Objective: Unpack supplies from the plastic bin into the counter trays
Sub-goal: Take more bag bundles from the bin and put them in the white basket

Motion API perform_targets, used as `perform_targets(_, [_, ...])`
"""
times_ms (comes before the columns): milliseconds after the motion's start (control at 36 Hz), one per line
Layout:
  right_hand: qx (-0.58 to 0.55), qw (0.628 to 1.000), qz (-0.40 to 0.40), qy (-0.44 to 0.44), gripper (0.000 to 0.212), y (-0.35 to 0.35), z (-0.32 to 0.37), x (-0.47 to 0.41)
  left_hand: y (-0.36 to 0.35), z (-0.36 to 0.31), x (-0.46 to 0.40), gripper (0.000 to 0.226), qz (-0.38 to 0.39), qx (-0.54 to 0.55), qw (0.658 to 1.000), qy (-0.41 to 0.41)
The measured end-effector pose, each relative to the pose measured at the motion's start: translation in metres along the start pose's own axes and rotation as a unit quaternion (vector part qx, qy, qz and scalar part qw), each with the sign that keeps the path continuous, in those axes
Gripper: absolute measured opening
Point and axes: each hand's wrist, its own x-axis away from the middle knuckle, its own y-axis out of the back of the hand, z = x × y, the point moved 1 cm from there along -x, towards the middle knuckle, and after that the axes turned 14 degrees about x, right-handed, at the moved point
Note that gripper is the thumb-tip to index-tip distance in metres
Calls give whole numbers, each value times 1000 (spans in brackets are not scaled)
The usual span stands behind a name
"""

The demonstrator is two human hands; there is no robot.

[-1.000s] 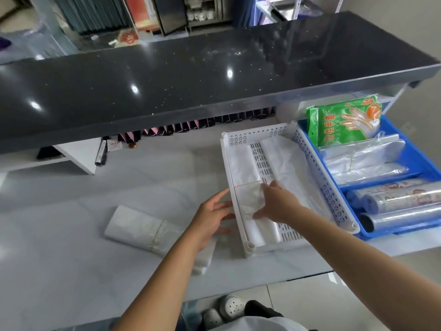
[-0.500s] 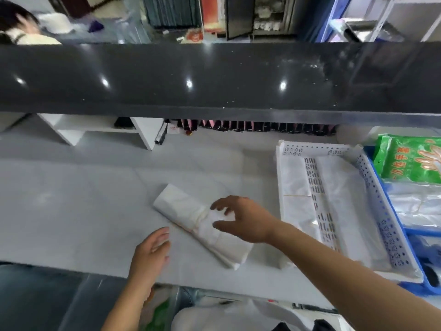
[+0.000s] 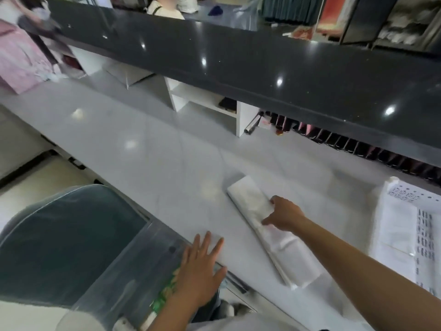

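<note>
Bare forearms — no sleeves; white garment at torso.

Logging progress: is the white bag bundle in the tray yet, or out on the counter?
Out. The white bag bundle lies flat on the counter, left of the white tray, with the right hand resting on it.

The pale counter bears a folded bag bundle and white perforated tray.

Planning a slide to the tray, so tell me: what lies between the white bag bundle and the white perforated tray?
Only bare grey counter lies between the bag bundle and the perforated tray, apart from the right forearm crossing nearer the camera, in the head view.
</note>
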Motion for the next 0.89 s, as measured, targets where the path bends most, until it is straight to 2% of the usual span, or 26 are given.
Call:
perform_targets(111, [-103, 993, 56, -21, 58, 0, -9, -6, -3, 0, 0, 71, -12, 11, 1000, 0])
perform_targets(222, [-228, 966, 118, -41, 40, -1, -20, -2, -2, -1, -3, 73, -3, 26, 1000, 16])
perform_targets(333, [-283, 949, 136, -34, 39, 1, -28, 8, 8, -6, -7, 79, 43, 37, 998, 31])
perform_targets(389, [-312, 940, 134, -28, 40, 4, -31, 15, 17, -15, -10, 75, 60, 77, 994, 42])
perform_targets(528, [-393, 916, 80, -3, 36, 22, -46, 48, 39, -45, -21, 60, 31, 193, 980, 28])
perform_targets(611, [-461, 887, 31, 4, 38, 37, -68, 77, 40, -66, -29, 53, 29, 248, 968, -6])
perform_targets(750, [-549, 835, -37, 17, 36, 57, -132, 137, 24, -116, -44, 42, 98, 297, 948, -52])
perform_targets(889, [-611, 779, -126, -64, 48, 53, -206, 180, 4, -176, -55, 39, 195, 334, 919, -75])
